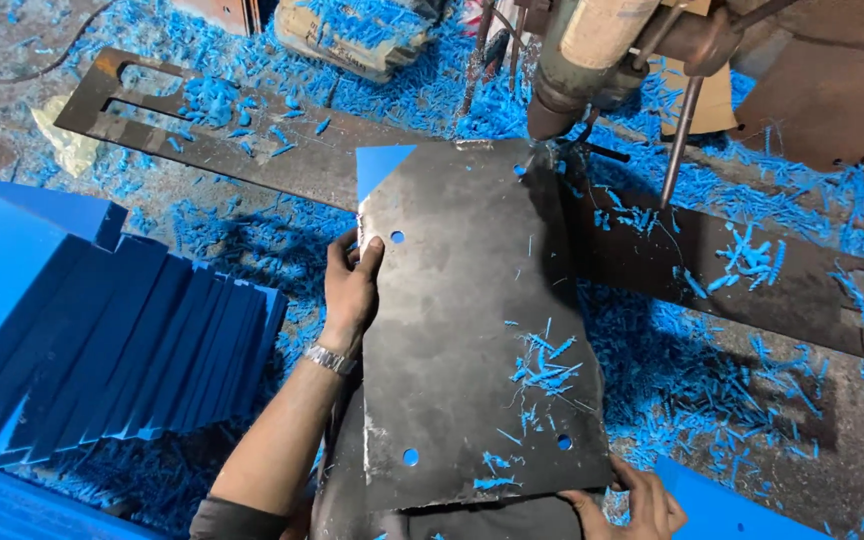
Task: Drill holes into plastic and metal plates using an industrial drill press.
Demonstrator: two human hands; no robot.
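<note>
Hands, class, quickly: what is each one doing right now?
Left hand: closed on the left edge of the dark metal plate.
Right hand: gripping the plate's near right corner.

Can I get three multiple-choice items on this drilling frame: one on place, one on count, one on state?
1. Where does the left hand grip the dark metal plate?
A. its left edge, by a hole
B. its far edge under the drill
C. its middle

2. How many holes show blue through the plate?
A. two
B. four
C. seven

3. Where is the drill bit?
A. raised high above the plate
B. down at the plate's far right corner
C. lying on the floor

Key: 1 A, the fingers curl over the left edge beside the upper left hole. 2 B, one hole shows near each corner. 3 B, the drill head points down and the bit meets the plate at the far right hole. The right hand steadies the near right corner.
</note>
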